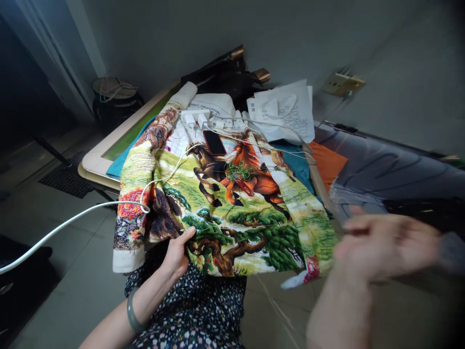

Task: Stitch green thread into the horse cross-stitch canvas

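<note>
Multicoloured embroidered horse-scene cloth, centre, partly over cream-rimmed table; bare left hand, seven o'clock, gripping cloth's near edge; bare right hand, four o'clock, blurred, grip indeterminable; grey wall, twelve o'clock.

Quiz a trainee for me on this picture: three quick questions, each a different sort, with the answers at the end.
1. Which hand has its thumb on the embroidered cloth?
2. True or false: the tangled green thread lies on top of the cloth.
3. Fill in: a ____ circles the left wrist.

Key:
1. The left hand.
2. True.
3. Bracelet.
</note>
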`<state>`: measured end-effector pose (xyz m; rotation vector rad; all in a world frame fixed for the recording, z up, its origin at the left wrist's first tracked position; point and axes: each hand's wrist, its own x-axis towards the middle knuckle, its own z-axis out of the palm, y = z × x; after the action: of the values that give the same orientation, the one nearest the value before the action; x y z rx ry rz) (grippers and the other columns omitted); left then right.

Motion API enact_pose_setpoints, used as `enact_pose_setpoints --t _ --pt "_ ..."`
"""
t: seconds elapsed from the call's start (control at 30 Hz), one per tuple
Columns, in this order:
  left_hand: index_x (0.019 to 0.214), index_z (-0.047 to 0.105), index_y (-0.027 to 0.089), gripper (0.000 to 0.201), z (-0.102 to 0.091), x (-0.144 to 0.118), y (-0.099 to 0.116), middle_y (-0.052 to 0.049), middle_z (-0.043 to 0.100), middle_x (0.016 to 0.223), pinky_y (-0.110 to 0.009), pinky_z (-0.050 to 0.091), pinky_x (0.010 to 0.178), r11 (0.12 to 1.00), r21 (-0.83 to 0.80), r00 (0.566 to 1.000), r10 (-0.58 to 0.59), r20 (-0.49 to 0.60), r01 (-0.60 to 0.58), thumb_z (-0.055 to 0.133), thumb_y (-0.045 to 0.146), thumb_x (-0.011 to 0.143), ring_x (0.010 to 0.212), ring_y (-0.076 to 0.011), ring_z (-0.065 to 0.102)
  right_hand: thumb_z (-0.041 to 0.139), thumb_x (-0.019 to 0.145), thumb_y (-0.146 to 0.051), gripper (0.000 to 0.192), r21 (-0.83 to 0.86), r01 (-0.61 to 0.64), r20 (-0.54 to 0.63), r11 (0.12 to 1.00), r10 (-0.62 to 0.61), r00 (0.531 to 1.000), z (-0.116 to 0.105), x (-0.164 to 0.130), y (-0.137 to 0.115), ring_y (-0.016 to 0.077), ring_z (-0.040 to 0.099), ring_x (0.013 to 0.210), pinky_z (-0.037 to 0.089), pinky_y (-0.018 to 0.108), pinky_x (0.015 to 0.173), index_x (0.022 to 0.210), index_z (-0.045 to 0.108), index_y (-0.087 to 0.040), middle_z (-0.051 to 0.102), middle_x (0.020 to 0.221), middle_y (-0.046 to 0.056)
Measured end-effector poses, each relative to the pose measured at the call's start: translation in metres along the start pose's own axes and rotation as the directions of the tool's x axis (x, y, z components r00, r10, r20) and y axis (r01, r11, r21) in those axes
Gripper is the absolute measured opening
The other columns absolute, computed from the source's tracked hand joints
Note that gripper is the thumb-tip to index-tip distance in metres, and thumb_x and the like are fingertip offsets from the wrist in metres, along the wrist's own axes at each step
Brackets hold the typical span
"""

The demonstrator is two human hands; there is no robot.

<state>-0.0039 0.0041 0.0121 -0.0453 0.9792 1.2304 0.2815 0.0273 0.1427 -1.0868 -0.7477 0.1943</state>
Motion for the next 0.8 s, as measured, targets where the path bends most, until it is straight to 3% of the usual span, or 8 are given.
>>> enact_pose_setpoints --t 0.03,0.1,0.17,0.2,0.27,0.33,0.47,0.8 --pt "0.081 0.074 0.011 0.032 0.0 0.0 0.0 -0.007 0.077 0.079 -0.039 0.057 0.078 1.0 0.004 1.0 -0.004 -0.004 0.004 0.086 0.022 0.053 0.071 -0.0235 0.071 0.066 0.079 -0.021 0.016 0.01 0.023 0.155 1.0 -0.024 0.988 0.013 -0.024 0.006 0.0063 0.043 0.037 0.05 0.028 0.057 0.072 0.052 -0.024 0.048 0.046 -0.009" --pt "0.081 0.074 0.011 0.033 0.0 -0.001 0.0 -0.007 0.077 0.078 -0.039 0.057 0.077 1.0 0.012 1.0 -0.009 -0.012 0.009 0.086 0.022 0.053 0.07 -0.0226 0.07 0.064 0.082 -0.025 0.012 -0.067 -0.144 0.465 0.987 0.158 0.871 0.032 -0.073 0.018 0.0086 0.045 0.036 0.045 0.023 0.044 0.079 0.053 -0.022 0.046 0.044 -0.01" --pt "0.081 0.074 0.01 0.033 -0.001 -0.001 0.0 -0.007 0.077 0.078 -0.036 0.056 0.076 1.0 0.012 1.0 0.0 -0.013 0.0 0.086 0.021 0.052 0.07 -0.0209 0.069 0.057 0.087 -0.027 0.008 -0.276 -0.226 0.684 0.934 0.357 0.636 0.043 -0.115 0.027 0.0102 0.05 0.041 0.037 0.019 0.039 0.089 0.057 -0.02 0.053 0.049 -0.007" --pt "0.081 0.074 0.01 0.033 -0.001 -0.001 0.0 -0.006 0.077 0.077 -0.034 0.056 0.075 1.0 0.011 1.0 0.006 -0.008 -0.006 0.086 0.021 0.052 0.07 -0.0198 0.069 0.054 0.089 -0.026 0.01 -0.349 -0.199 0.746 0.916 0.4 0.532 0.046 -0.132 0.031 0.0102 0.051 0.043 0.037 0.019 0.04 0.09 0.06 -0.018 0.054 0.051 -0.006" --pt "0.079 0.074 0.011 0.031 -0.002 0.0 0.0 -0.005 0.076 0.076 -0.031 0.055 0.072 1.0 0.004 1.0 0.019 0.006 -0.019 0.086 0.02 0.052 0.068 -0.0178 0.068 0.051 0.089 -0.023 0.016 -0.42 -0.078 0.81 0.904 0.412 0.417 0.05 -0.157 0.036 0.0102 0.051 0.046 0.039 0.02 0.045 0.09 0.066 -0.017 0.056 0.053 -0.004" --pt "0.075 0.074 0.012 0.027 -0.003 0.001 0.0 -0.003 0.075 0.073 -0.03 0.054 0.069 1.0 0.004 1.0 0.022 0.016 -0.022 0.086 0.02 0.053 0.065 -0.0163 0.066 0.05 0.09 -0.022 0.021 -0.435 0.033 0.831 0.9 0.388 0.399 0.052 -0.17 0.038 0.0109 0.052 0.047 0.04 0.021 0.048 0.089 0.071 -0.017 0.058 0.053 -0.002" --pt "0.07 0.073 0.011 0.024 -0.005 0.003 -0.001 -0.004 0.074 0.069 -0.029 0.054 0.068 1.0 0.005 1.0 0.003 0.01 -0.003 0.086 0.02 0.052 0.063 -0.0157 0.065 0.05 0.09 -0.022 0.027 -0.446 0.13 0.835 0.885 0.359 0.417 0.056 -0.174 0.039 0.0132 0.057 0.05 0.041 0.022 0.05 0.095 0.075 -0.016 0.065 0.058 0.001" --pt "0.071 0.074 0.01 0.024 -0.006 0.004 -0.002 -0.005 0.074 0.069 -0.029 0.054 0.068 1.0 -0.014 1.0 -0.022 0.004 0.022 0.086 0.019 0.052 0.064 -0.0162 0.065 0.052 0.087 -0.017 0.027 -0.426 0.205 0.84 0.881 0.301 0.453 0.056 -0.176 0.041 0.0144 0.064 0.056 0.046 0.022 0.055 0.095 0.078 -0.019 0.076 0.079 0.004"
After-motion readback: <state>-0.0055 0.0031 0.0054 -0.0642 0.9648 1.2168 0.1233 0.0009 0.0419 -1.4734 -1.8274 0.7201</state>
